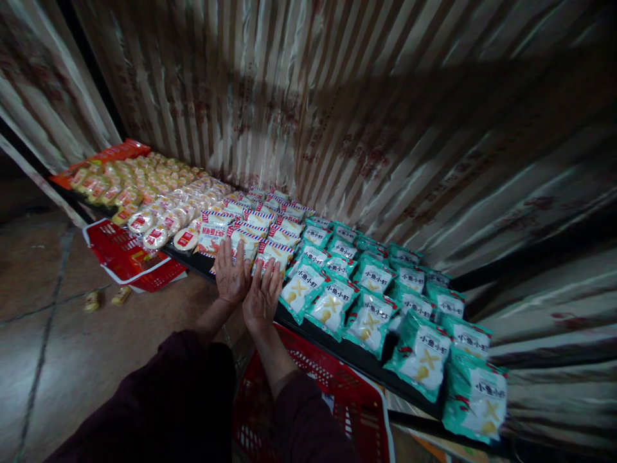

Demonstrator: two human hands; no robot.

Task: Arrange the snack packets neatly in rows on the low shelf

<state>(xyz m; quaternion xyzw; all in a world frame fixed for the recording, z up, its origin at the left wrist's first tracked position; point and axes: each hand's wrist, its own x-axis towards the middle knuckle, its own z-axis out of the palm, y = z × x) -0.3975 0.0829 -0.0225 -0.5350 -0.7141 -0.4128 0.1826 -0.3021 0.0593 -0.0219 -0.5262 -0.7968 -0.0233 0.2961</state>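
My left hand (232, 271) and my right hand (263, 296) lie side by side, fingers stretched flat, pressing on the front packets of a row of white snack bags with red-and-blue striped edges (250, 235). Neither hand grips anything. Right beside my right hand begin rows of green-and-white snack bags (332, 302) that run to the right along the black shelf (357, 357). To the left of my hands lie round wrapped snacks in clear packets (157, 225), then yellow packets (116, 183) further off.
A red shopping basket (337, 392) sits on the floor below my arms. Another red basket (126, 256) lies on the floor at left, with two small packets (107, 298) dropped near it. A striped curtain (337, 109) hangs behind the shelf.
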